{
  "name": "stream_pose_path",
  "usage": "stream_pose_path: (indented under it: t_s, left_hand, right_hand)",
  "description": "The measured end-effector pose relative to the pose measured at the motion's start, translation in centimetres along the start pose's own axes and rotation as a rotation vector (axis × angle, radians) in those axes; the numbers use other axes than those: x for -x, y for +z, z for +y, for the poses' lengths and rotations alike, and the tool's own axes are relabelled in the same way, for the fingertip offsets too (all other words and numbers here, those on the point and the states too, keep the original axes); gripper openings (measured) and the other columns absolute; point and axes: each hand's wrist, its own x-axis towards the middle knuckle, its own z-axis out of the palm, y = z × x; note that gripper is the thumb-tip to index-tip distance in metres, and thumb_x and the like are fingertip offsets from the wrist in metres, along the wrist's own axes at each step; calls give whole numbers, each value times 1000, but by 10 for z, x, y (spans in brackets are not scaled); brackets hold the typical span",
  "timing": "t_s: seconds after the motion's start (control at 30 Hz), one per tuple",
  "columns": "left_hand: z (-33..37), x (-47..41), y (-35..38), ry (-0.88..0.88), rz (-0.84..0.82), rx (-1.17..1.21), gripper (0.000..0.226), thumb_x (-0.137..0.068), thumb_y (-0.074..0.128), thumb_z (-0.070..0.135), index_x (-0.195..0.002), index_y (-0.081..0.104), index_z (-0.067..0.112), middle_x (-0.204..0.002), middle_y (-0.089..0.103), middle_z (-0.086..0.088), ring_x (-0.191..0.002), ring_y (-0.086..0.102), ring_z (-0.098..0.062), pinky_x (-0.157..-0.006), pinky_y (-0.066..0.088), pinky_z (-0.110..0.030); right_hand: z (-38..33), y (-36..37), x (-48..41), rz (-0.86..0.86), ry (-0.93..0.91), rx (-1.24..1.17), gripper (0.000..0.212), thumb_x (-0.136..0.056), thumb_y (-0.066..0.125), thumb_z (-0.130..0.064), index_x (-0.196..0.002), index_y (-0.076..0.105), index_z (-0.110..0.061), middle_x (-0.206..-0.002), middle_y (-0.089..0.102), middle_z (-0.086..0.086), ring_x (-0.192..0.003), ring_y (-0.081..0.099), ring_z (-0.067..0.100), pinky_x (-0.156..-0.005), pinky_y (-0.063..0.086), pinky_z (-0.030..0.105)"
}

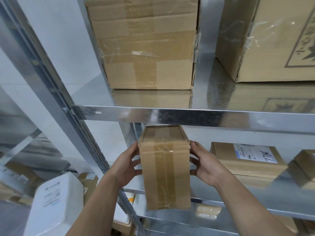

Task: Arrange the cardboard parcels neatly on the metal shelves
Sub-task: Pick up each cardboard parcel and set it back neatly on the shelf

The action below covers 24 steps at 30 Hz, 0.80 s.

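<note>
A tall taped parcel (164, 167) is held on end at the front edge of the middle metal shelf (255, 196) — gripped between the left hand (126, 166) and the right hand (207, 166), fingers spread and curled against its two sides — while a labelled parcel (247, 157) is seen lying on that shelf near its right.

A parcel storeroom or small warehouse is indicated by galvanised metal shelves (187, 116) bolted to slotted uprights (56, 86), by large tape-sealed cardboard parcels (144, 45) stood at twelve and one o'clock, and by a flat parcel (238, 167) at three o'clock on which a printed shipping label (254, 152) with a handwritten number is stuck.
</note>
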Motion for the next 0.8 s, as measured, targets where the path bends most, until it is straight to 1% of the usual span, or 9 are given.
stream_pose_path:
  t_s: [0.07,0.1,0.2,0.27,0.37,0.5,0.57,0.7,0.8]
  left_hand:
    - [2,2,3,16,-24,-32,34,-101,51,49,-113,78,32,-122,72,-5,-112,66,-29,-78,58,-45]
    - [2,2,4,23,-42,-44,33,-99,53,50,-114,77,34,-125,71,-5,-115,66,-29,-80,59,-45]
    - [2,1,2,35,-73,-27,53,-85,65,58,-127,71,27,-136,65,-12,-127,60,-37,-104,51,-57]
    - [2,0,0,42,-68,-2,63,-78,69,58,-130,69,22,-140,60,-17,-130,56,-41,-109,45,-58]
    - [-1,-3,-4,63,-76,18,54,-86,68,51,-129,67,18,-132,61,-16,-122,57,-37,-100,43,-51]
    - [-1,1,-1,72,-128,66,35,-91,60,42,-118,69,22,-115,68,-9,-108,63,-28,-92,46,-44]
    - [-1,3,1,83,-109,44,40,-90,67,42,-124,66,20,-116,68,-8,-108,64,-25,-87,49,-41]
    - [1,2,2,84,-99,-49,61,-82,72,53,-133,62,23,-117,68,-3,-112,61,-22,-85,51,-39]
    - [6,2,7,107,-86,-150,41,-96,63,50,-132,63,30,-113,72,8,-112,62,-16,-87,51,-38]
  right_hand:
    - [0,1,-2,1,-7,18,31,-107,48,-41,-124,70,-27,-131,65,11,-123,61,27,-89,58,59]
    - [0,2,-1,-1,-6,29,32,-106,48,-41,-122,71,-26,-132,64,12,-124,60,27,-94,55,62]
    - [-1,5,1,6,-7,44,34,-106,48,-44,-119,72,-24,-132,63,15,-123,60,27,-101,51,65]
    - [-1,6,3,-4,-17,31,34,-104,51,-45,-117,71,-22,-130,62,17,-124,58,30,-103,49,64]
    - [-2,6,6,-21,-35,2,34,-101,53,-46,-115,69,-20,-123,62,16,-125,57,32,-104,48,62]
    - [-3,8,8,-22,-45,0,33,-101,52,-46,-115,67,-20,-121,62,15,-123,57,31,-96,51,54]
    - [-2,8,9,-20,-36,0,35,-99,52,-47,-116,65,-18,-118,63,14,-117,59,31,-88,54,49]
    - [-2,6,8,-10,26,-19,63,-81,59,-60,-122,66,-14,-111,67,14,-109,62,32,-81,54,48]
    - [-5,4,6,-36,38,-6,61,-78,64,-63,-116,70,-16,-94,69,10,-95,63,29,-76,54,44]
